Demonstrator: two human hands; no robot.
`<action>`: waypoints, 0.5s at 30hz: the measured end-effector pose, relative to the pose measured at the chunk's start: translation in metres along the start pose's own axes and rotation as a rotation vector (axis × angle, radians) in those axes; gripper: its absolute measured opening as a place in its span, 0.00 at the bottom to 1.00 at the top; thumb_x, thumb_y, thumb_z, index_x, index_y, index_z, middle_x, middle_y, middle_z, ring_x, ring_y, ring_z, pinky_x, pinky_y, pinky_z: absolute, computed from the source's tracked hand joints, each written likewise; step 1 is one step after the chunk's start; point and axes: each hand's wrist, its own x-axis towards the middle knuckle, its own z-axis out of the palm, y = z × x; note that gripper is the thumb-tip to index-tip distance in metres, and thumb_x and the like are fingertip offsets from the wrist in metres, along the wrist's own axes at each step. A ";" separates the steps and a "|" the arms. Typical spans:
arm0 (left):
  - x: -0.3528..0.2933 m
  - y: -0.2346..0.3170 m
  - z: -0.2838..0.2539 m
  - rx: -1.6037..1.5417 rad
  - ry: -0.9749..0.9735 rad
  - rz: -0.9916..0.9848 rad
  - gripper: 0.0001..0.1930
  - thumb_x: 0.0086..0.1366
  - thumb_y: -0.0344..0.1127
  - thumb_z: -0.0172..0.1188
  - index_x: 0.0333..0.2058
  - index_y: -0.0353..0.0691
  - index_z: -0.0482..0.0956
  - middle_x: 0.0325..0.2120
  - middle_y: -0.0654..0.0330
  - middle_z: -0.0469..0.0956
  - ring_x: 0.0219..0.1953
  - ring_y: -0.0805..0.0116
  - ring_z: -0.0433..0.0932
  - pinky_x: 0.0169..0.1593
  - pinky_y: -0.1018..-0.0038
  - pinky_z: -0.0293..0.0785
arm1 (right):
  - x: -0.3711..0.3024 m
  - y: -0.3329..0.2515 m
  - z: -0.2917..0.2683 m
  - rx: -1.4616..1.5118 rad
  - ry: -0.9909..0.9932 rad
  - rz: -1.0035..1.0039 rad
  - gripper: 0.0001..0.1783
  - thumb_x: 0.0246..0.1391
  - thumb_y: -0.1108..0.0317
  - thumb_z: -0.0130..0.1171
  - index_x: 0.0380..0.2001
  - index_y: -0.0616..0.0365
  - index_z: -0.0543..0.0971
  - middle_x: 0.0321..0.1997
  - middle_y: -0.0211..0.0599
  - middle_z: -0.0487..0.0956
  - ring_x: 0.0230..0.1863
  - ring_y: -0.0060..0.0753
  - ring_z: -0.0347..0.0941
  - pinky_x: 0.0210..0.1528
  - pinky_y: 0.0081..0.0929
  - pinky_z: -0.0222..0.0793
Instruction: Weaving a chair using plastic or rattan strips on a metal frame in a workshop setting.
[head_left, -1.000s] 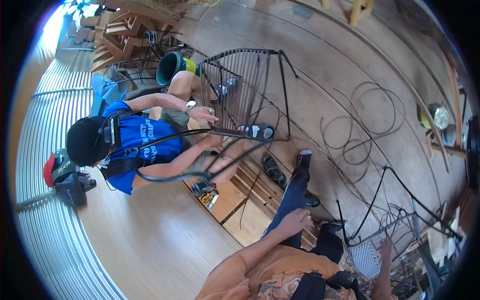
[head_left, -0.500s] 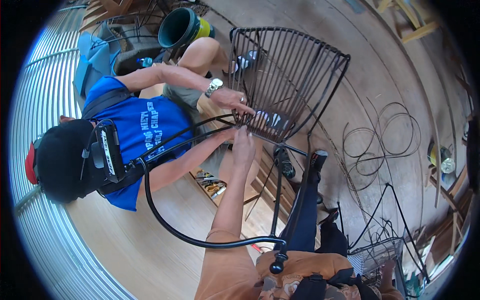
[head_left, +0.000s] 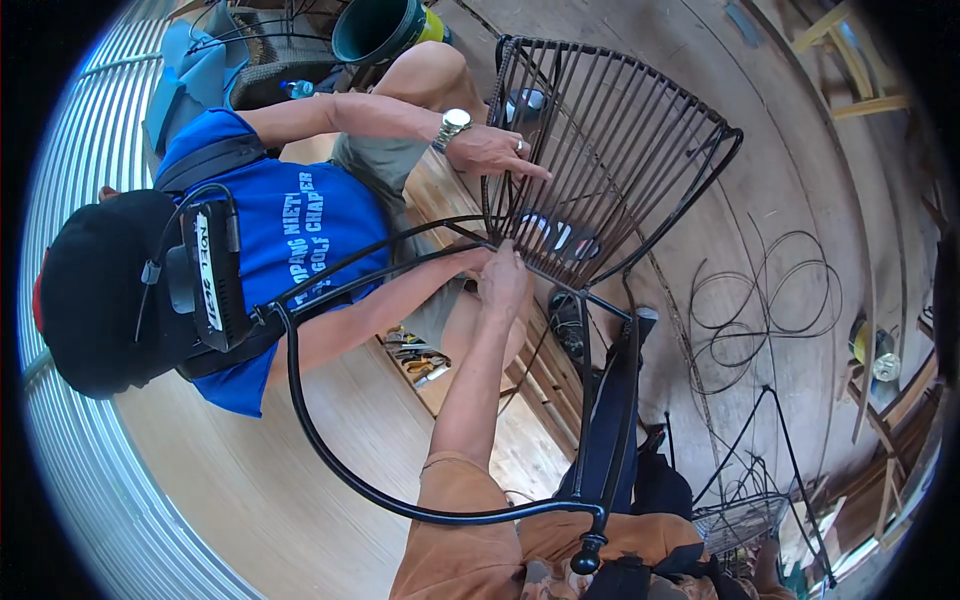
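A black metal chair frame (head_left: 440, 516) lies tilted across the view, its fan-shaped panel strung with brown rattan-like strands (head_left: 610, 150). My left hand (head_left: 505, 280) reaches up from the lower edge, fingers closed on the frame at the panel's lower left corner. What else its fingertips may pinch is too small to make out. Close by, a co-worker's watch-wearing hand (head_left: 490, 152) rests at the strands with one finger pointing across them. The co-worker's other hand (head_left: 478, 260) is at the same corner, partly hidden behind the frame. My right hand does not show.
The co-worker in a blue shirt (head_left: 335, 220) sits at the left on wood. A tool tray (head_left: 418, 360) holds pliers. Behind stands a green bucket (head_left: 375, 30). Coiled strands (head_left: 765, 310) lie on the floor at right, near another black metal frame (head_left: 795, 450).
The chair frame and its panel have shifted slightly right in view. My left hand stays at the panel's lower corner. The co-worker's watch hand has moved right along the strands.
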 end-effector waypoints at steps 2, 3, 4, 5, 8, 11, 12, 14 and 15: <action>0.016 -0.006 -0.002 -0.007 0.131 0.147 0.12 0.60 0.36 0.48 0.39 0.37 0.74 0.35 0.40 0.75 0.40 0.42 0.74 0.43 0.56 0.69 | 0.014 0.008 -0.009 -0.024 -0.010 -0.010 0.08 0.48 0.61 0.47 0.19 0.48 0.69 0.15 0.29 0.66 0.14 0.30 0.64 0.12 0.27 0.57; 0.028 -0.014 -0.004 -0.001 0.262 0.287 0.11 0.60 0.35 0.47 0.36 0.37 0.75 0.33 0.40 0.76 0.38 0.42 0.74 0.42 0.56 0.70 | 0.020 0.010 -0.007 -0.039 -0.024 -0.012 0.08 0.49 0.60 0.47 0.19 0.48 0.69 0.15 0.29 0.66 0.14 0.30 0.64 0.13 0.27 0.57; 0.047 -0.018 -0.009 0.134 0.430 0.503 0.09 0.58 0.33 0.48 0.34 0.40 0.77 0.22 0.48 0.75 0.28 0.47 0.76 0.34 0.58 0.72 | 0.023 0.012 -0.005 -0.054 -0.036 -0.013 0.09 0.49 0.60 0.47 0.19 0.48 0.69 0.15 0.29 0.66 0.14 0.31 0.64 0.13 0.28 0.57; 0.063 -0.022 -0.014 0.172 0.324 0.426 0.10 0.58 0.34 0.49 0.33 0.40 0.78 0.23 0.47 0.76 0.29 0.47 0.76 0.35 0.58 0.72 | 0.025 0.014 -0.004 -0.068 -0.048 -0.013 0.09 0.49 0.60 0.47 0.19 0.48 0.69 0.15 0.29 0.66 0.14 0.31 0.64 0.13 0.28 0.57; 0.101 -0.014 -0.032 0.076 -0.019 0.340 0.11 0.57 0.34 0.48 0.28 0.36 0.79 0.28 0.43 0.76 0.35 0.45 0.75 0.40 0.57 0.71 | 0.018 0.030 -0.010 -0.107 -0.053 0.009 0.09 0.49 0.60 0.47 0.19 0.48 0.69 0.15 0.28 0.65 0.14 0.31 0.64 0.14 0.29 0.58; 0.116 -0.033 -0.034 0.211 -0.168 0.382 0.11 0.56 0.33 0.48 0.29 0.36 0.80 0.30 0.43 0.77 0.37 0.45 0.75 0.42 0.57 0.71 | 0.021 0.038 -0.012 -0.156 -0.077 0.024 0.10 0.50 0.59 0.47 0.19 0.47 0.69 0.14 0.28 0.65 0.14 0.31 0.64 0.15 0.30 0.59; 0.118 -0.032 -0.036 0.259 -0.157 0.403 0.11 0.55 0.33 0.49 0.29 0.36 0.80 0.30 0.42 0.77 0.37 0.46 0.75 0.43 0.57 0.71 | 0.025 0.040 -0.010 -0.169 -0.087 0.026 0.10 0.50 0.59 0.47 0.19 0.47 0.69 0.14 0.28 0.65 0.14 0.31 0.64 0.15 0.30 0.59; 0.114 -0.036 -0.043 0.278 -0.179 0.397 0.11 0.57 0.32 0.48 0.32 0.37 0.80 0.32 0.43 0.76 0.38 0.46 0.75 0.43 0.57 0.70 | 0.036 0.042 -0.003 -0.199 -0.117 0.025 0.10 0.50 0.58 0.46 0.19 0.47 0.69 0.14 0.28 0.65 0.15 0.31 0.64 0.16 0.31 0.59; 0.110 -0.040 -0.047 0.246 0.014 0.364 0.12 0.58 0.32 0.47 0.34 0.37 0.79 0.33 0.44 0.76 0.39 0.46 0.75 0.44 0.58 0.70 | 0.043 0.042 0.002 -0.217 -0.136 0.023 0.10 0.50 0.58 0.46 0.19 0.47 0.69 0.14 0.28 0.64 0.15 0.31 0.64 0.16 0.31 0.59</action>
